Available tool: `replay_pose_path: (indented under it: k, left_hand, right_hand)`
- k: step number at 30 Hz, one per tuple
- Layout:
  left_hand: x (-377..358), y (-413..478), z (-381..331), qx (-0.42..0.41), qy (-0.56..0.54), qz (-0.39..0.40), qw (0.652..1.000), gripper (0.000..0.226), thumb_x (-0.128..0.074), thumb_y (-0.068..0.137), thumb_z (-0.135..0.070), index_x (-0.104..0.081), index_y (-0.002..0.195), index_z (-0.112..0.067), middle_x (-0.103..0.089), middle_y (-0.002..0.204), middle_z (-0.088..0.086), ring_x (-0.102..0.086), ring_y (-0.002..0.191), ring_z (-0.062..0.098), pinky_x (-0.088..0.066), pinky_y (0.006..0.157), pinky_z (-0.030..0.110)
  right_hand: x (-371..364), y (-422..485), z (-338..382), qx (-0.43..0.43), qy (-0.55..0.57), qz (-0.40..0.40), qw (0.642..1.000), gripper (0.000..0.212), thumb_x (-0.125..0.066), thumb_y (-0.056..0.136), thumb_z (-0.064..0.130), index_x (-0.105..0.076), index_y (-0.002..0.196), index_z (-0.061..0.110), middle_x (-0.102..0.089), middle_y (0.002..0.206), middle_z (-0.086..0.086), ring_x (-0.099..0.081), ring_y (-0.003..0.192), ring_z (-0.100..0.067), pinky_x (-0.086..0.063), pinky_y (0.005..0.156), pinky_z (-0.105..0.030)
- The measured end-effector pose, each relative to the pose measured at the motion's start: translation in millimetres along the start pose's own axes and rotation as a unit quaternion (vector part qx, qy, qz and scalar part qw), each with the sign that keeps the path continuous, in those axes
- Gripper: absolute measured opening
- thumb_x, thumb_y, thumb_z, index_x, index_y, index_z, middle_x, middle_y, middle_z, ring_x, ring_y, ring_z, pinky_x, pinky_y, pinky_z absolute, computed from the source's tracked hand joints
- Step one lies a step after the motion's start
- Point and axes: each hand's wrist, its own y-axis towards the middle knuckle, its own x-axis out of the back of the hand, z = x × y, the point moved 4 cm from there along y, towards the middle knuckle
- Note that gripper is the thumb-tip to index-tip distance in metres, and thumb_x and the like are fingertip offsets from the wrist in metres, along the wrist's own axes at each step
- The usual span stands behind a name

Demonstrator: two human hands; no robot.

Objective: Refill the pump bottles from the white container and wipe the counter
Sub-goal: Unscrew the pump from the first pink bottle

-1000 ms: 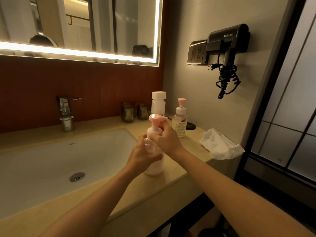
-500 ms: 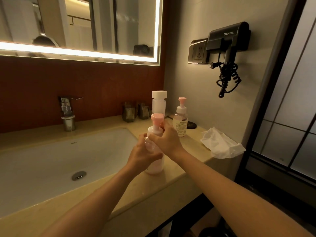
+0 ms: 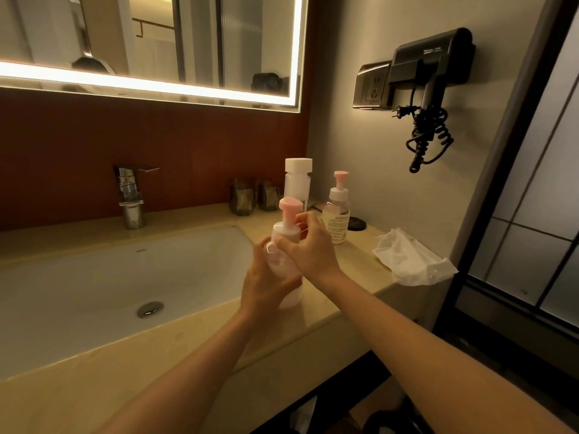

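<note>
both arms stretched out in front of me, my left hand (image 3: 266, 283) wrapped around the body of the near pump bottle (image 3: 286, 270), which stands on the counter (image 3: 194, 336) just right of the sink (image 3: 94, 289). my right hand (image 3: 310, 245) is pinching the collar right under the pink pump head. bottle's clear with pale pink stuff in it, can't tell how full. behind it stands the white container (image 3: 297, 180) with its chunky white cap on, and just beside that the second pump bottle (image 3: 336, 211), labelled, looks mostly clear. crumpled white cloth (image 3: 410, 261) sits over at the counter's right end.
</note>
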Motion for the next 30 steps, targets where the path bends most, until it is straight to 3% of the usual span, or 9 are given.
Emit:
replay_pose_path:
  k: [5,8,10,12,16,20,25,28,30]
  left_hand:
    - [0,-5,10,-0.009,-0.017,-0.028,0.999,0.084,-0.081,0.066,-0.024,-0.025,0.128,-0.032,-0.052,0.113,-0.005,-0.057,0.094,0.015,-0.046,0.069,0.014]
    - [-1,-4,8,-0.009,-0.021,-0.021,1.0,0.085,-0.081,0.066,-0.028,-0.019,0.123,-0.04,-0.051,0.116,-0.005,-0.055,0.097,0.011,-0.044,0.072,0.011]
    - [-2,-4,7,-0.005,-0.027,-0.014,1.0,0.084,-0.081,0.067,-0.03,-0.018,0.123,-0.039,-0.051,0.124,-0.001,-0.054,0.103,0.012,-0.045,0.077,0.013]
    - [-1,-5,8,-0.002,-0.027,-0.014,1.0,0.083,-0.08,0.068,-0.032,-0.021,0.126,-0.036,-0.05,0.128,0.001,-0.055,0.107,0.015,-0.047,0.08,0.019]
    - [-1,-8,8,0.0,-0.024,-0.022,0.999,0.085,-0.079,0.068,-0.035,-0.023,0.131,-0.029,-0.051,0.126,0.0,-0.056,0.103,0.015,-0.049,0.079,0.022]
    - [-1,-9,6,-0.008,-0.018,-0.029,0.999,0.084,-0.078,0.067,-0.039,-0.024,0.131,-0.027,-0.054,0.123,0.001,-0.059,0.1,0.016,-0.054,0.081,0.031]
    - [-2,-8,8,-0.007,-0.007,-0.026,1.0,0.088,-0.078,0.065,-0.042,-0.021,0.131,-0.03,-0.054,0.125,0.005,-0.06,0.103,0.02,-0.055,0.083,0.035]
    - [-2,-7,8,-0.001,0.006,-0.029,1.0,0.087,-0.079,0.067,-0.038,-0.021,0.132,-0.029,-0.053,0.127,0.004,-0.059,0.104,0.019,-0.054,0.084,0.033]
    - [-2,-7,8,-0.002,0.012,-0.03,0.999,0.087,-0.079,0.067,-0.038,-0.022,0.132,-0.028,-0.053,0.126,0.003,-0.059,0.102,0.018,-0.053,0.082,0.03]
  right_hand:
    - [-6,-1,1,0.009,0.018,0.026,0.999,0.044,-0.066,0.082,0.025,-0.047,0.12,0.012,-0.053,0.119,-0.006,-0.053,0.106,-0.02,-0.044,0.08,-0.022]
    - [-4,1,0,0.016,-0.036,-0.018,0.999,0.054,-0.068,0.077,0.043,-0.049,0.118,0.012,-0.049,0.117,-0.006,-0.049,0.106,-0.019,-0.047,0.083,-0.027]
    - [-1,0,0,0.017,-0.081,-0.055,0.995,0.057,-0.068,0.073,0.052,-0.05,0.112,0.013,-0.049,0.113,-0.005,-0.048,0.102,-0.016,-0.045,0.08,-0.024]
    - [-1,-2,0,0.011,-0.068,-0.064,0.996,0.053,-0.069,0.074,0.048,-0.05,0.109,0.013,-0.052,0.109,-0.004,-0.05,0.098,-0.015,-0.046,0.078,-0.023]
    - [-7,-6,2,0.0,-0.044,-0.055,0.998,0.045,-0.066,0.081,0.037,-0.049,0.116,0.013,-0.055,0.115,-0.006,-0.054,0.103,-0.02,-0.05,0.088,-0.033]
    - [-13,-8,4,0.004,-0.038,-0.043,0.998,0.051,-0.059,0.084,0.034,-0.043,0.128,0.016,-0.054,0.125,-0.005,-0.053,0.11,-0.024,-0.048,0.092,-0.045]
    - [-8,-2,7,-0.009,-0.101,-0.07,0.992,0.063,-0.065,0.075,0.054,-0.045,0.12,0.016,-0.051,0.12,-0.005,-0.051,0.107,-0.02,-0.05,0.088,-0.034]
    - [-7,0,5,-0.006,-0.08,-0.06,0.995,0.053,-0.069,0.077,0.043,-0.047,0.115,0.015,-0.054,0.115,-0.005,-0.054,0.103,-0.019,-0.05,0.087,-0.03]
    - [-9,-1,3,-0.008,-0.047,-0.043,0.998,0.053,-0.068,0.079,0.037,-0.044,0.121,0.015,-0.056,0.119,-0.006,-0.055,0.105,-0.022,-0.05,0.091,-0.038]
